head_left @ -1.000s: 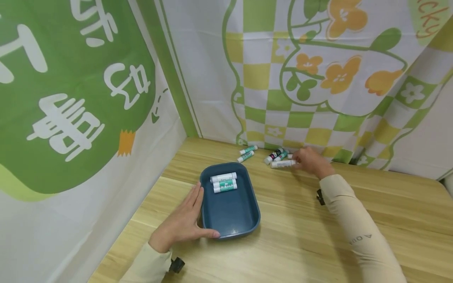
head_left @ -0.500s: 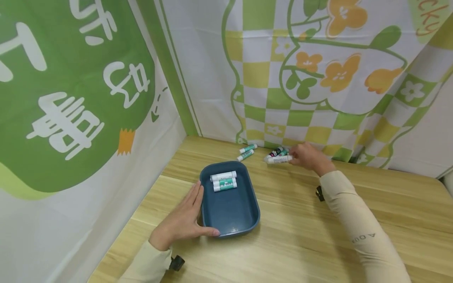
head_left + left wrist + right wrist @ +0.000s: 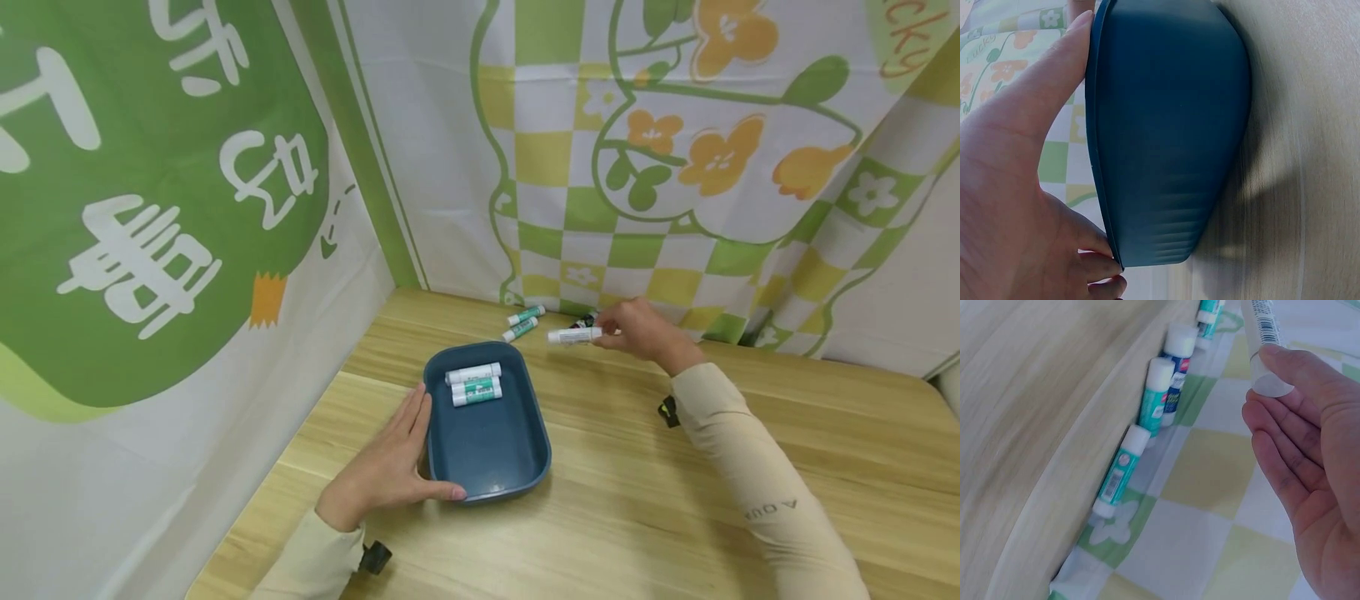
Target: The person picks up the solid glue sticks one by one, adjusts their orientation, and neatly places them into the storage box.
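Note:
A white glue stick [image 3: 573,335] is pinched by one end between the thumb and fingers of my right hand [image 3: 637,333], just above the table's far side. The right wrist view shows a barcode on this glue stick [image 3: 1264,328]. My left hand [image 3: 386,471] rests against a dark blue plastic box [image 3: 487,454], its fingers straight along the left side and its thumb on the near rim. Inside that box lie a white glue stick [image 3: 474,374] and green-and-white glue sticks [image 3: 477,396], side by side toward the far end.
Two green-and-white glue sticks [image 3: 521,330] lie beyond the box, close to the curtain [image 3: 585,242]. A dark glue stick [image 3: 584,320] lies partly behind my right hand. In the right wrist view, teal glue sticks [image 3: 1120,472] line the table's back edge.
My right hand has lifted the white glue stick off the table beside the others and carried it left toward the box. The left hand and the box have stayed put.

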Demonstrator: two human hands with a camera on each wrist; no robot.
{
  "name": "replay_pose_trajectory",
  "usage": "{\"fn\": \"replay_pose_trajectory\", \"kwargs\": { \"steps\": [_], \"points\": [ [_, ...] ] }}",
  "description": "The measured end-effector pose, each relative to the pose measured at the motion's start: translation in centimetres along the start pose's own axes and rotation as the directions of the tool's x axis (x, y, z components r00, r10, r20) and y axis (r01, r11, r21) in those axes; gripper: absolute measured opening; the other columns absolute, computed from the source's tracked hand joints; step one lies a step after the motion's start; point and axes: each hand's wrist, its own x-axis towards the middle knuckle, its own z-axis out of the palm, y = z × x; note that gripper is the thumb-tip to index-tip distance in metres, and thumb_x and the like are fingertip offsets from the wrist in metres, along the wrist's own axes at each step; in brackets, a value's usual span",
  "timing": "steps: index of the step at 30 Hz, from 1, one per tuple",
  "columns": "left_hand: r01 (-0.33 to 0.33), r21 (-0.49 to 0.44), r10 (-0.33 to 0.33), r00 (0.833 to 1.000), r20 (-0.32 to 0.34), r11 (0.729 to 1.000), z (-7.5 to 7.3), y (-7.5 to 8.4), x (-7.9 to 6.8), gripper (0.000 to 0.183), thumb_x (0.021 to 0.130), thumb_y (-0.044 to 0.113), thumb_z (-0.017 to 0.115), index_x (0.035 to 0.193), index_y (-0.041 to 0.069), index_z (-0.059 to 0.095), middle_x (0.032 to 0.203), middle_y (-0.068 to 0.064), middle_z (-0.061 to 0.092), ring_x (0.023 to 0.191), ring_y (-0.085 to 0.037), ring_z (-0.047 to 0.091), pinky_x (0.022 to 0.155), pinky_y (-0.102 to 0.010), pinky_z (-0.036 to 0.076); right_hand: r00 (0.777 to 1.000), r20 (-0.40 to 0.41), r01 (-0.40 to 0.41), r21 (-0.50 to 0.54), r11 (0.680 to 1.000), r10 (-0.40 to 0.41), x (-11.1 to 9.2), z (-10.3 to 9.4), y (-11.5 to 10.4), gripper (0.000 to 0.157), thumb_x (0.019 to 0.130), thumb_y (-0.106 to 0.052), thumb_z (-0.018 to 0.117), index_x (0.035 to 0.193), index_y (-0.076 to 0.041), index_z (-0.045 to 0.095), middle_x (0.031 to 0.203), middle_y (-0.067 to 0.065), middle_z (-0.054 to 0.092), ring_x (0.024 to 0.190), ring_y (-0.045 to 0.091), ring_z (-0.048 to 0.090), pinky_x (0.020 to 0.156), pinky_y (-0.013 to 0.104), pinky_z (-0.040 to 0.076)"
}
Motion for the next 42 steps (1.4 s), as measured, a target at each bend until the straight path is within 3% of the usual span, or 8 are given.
{"fn": "replay_pose_trajectory", "kwargs": {
  "steps": [9, 16, 20, 27, 33, 39, 42],
  "points": [
    [-0.005, -0.005, 0.005, 1.000, -0.006, 1.000, 0.0, 0.0, 0.0, 0.146, 0.073, 0.082, 0.078, 0.167, -0.007, 0.009, 0.178, -0.023, -0.003, 0.166, -0.042, 0.005, 0.132, -0.058, 0.024, 0.995, -0.076, 0.071, 0.036, 0.997, -0.069, 0.7, 0.4, -2.0, 0.013, 0.091, -0.018, 0.085, 0.100, -0.009, 0.083, 0.095, 0.007, 0.083, 0.084, 0.022, 0.078, 0.077, 0.042, 0.065],
    [-0.006, -0.006, 0.006, 1.000, -0.001, 1.000, 0.1, -0.1, -0.1, 0.145, 0.074, 0.081, 0.077, 0.167, -0.007, 0.009, 0.178, -0.023, -0.003, 0.166, -0.042, 0.005, 0.132, -0.058, 0.024, 0.997, -0.046, 0.073, 0.141, 0.987, -0.067, 1.2, 0.6, -3.9, 0.017, 0.093, -0.020, 0.083, 0.106, -0.009, 0.082, 0.100, 0.007, 0.083, 0.088, 0.022, 0.079, 0.082, 0.048, 0.065],
    [-0.011, -0.002, 0.011, 1.000, -0.006, 1.000, 0.1, -0.1, -0.1, 0.145, 0.074, 0.081, 0.077, 0.166, -0.007, 0.009, 0.177, -0.024, -0.001, 0.166, -0.042, 0.005, 0.132, -0.058, 0.025, 0.992, -0.052, 0.122, 0.157, 0.980, -0.116, 1.6, 1.0, -5.0, 0.015, 0.091, -0.019, 0.084, 0.103, -0.009, 0.083, 0.097, 0.006, 0.083, 0.085, 0.019, 0.078, 0.078, 0.044, 0.065],
    [-0.007, 0.001, 0.007, 1.000, -0.006, 1.000, 0.2, -0.2, -0.1, 0.145, 0.074, 0.083, 0.076, 0.167, -0.006, 0.009, 0.178, -0.023, -0.002, 0.166, -0.042, 0.006, 0.132, -0.058, 0.025, 0.970, -0.036, 0.243, 0.113, 0.963, -0.241, 2.3, 2.2, -7.1, 0.007, 0.092, -0.020, 0.083, 0.095, -0.014, 0.081, 0.091, 0.000, 0.081, 0.084, 0.019, 0.077, 0.076, 0.041, 0.064],
    [-0.012, 0.001, 0.012, 1.000, -0.006, 1.000, 0.3, -0.2, 0.1, 0.145, 0.074, 0.083, 0.075, 0.167, -0.006, 0.009, 0.178, -0.023, -0.001, 0.166, -0.042, 0.006, 0.132, -0.058, 0.025, 0.948, 0.017, 0.311, 0.146, 0.939, -0.316, 2.8, 3.5, -8.8, 0.005, 0.095, -0.020, 0.081, 0.095, -0.015, 0.081, 0.094, -0.003, 0.079, 0.084, 0.017, 0.073, 0.076, 0.035, 0.061],
    [-0.017, -0.001, 0.017, 1.000, -0.003, 1.000, 0.2, -0.2, 0.0, 0.144, 0.075, 0.082, 0.076, 0.167, -0.006, 0.009, 0.177, -0.024, -0.001, 0.166, -0.042, 0.006, 0.132, -0.059, 0.024, 0.917, 0.047, 0.386, 0.142, 0.912, -0.396, 3.0, 4.8, -10.3, 0.007, 0.094, -0.018, 0.081, 0.093, -0.012, 0.079, 0.089, 0.000, 0.078, 0.082, 0.018, 0.074, 0.076, 0.041, 0.064],
    [-0.026, 0.015, 0.026, 1.000, -0.013, 1.000, 0.2, -0.3, 0.1, 0.144, 0.074, 0.082, 0.076, 0.166, -0.007, 0.010, 0.177, -0.025, 0.000, 0.165, -0.043, 0.007, 0.133, -0.059, 0.022, 0.914, 0.058, 0.395, 0.109, 0.912, -0.403, 3.1, 5.2, -10.8, 0.011, 0.094, -0.019, 0.082, 0.098, -0.009, 0.080, 0.092, 0.002, 0.080, 0.082, 0.019, 0.075, 0.075, 0.034, 0.064]
  ]
}}
